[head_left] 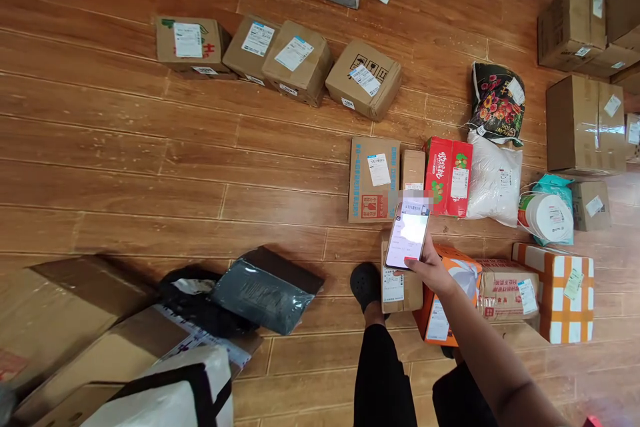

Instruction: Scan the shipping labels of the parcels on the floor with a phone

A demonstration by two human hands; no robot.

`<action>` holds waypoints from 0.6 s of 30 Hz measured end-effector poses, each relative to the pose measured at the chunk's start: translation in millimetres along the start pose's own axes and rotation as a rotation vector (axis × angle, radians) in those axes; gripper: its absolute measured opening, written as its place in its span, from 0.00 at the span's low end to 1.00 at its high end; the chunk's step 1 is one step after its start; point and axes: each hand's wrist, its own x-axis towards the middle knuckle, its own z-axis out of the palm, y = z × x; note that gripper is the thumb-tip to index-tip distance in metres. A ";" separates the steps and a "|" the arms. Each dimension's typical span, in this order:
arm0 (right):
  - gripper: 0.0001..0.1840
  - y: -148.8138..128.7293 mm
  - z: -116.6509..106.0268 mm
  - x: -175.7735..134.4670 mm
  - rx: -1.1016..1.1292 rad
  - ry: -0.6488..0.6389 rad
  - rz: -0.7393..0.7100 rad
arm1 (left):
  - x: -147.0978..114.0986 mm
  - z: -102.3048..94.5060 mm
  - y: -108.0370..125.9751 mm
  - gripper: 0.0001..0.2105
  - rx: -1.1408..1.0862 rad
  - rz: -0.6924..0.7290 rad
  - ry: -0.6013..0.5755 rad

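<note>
My right hand (pixel 431 269) is wrapped round a smartphone (pixel 407 240), its thumb on the lower part of the lit screen. The small text there is unreadable. My left hand is out of view. Below the phone lies a cardboard box (pixel 413 295) with a white label, partly covered by it. An orange box (pixel 456 273) sits under my forearm. Just beyond the phone are a carton with blue print (pixel 361 177), a narrow brown box (pixel 413 170) and a red box (pixel 447 177).
Several labelled cartons (pixel 298 61) form a row farther out. To the right are a white sack (pixel 495 177), a black flower-print bag (pixel 499 103), an orange-checked box (pixel 555 293) and stacked cartons (pixel 575 121). Dark plastic parcels (pixel 265 290) lie at left. A dark clog (pixel 365 283) stands beside the near box.
</note>
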 end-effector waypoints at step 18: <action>0.48 21.5 4.4 12.0 0.040 -0.056 0.056 | 97.9 9.9 39.1 0.12 0.099 -0.066 0.001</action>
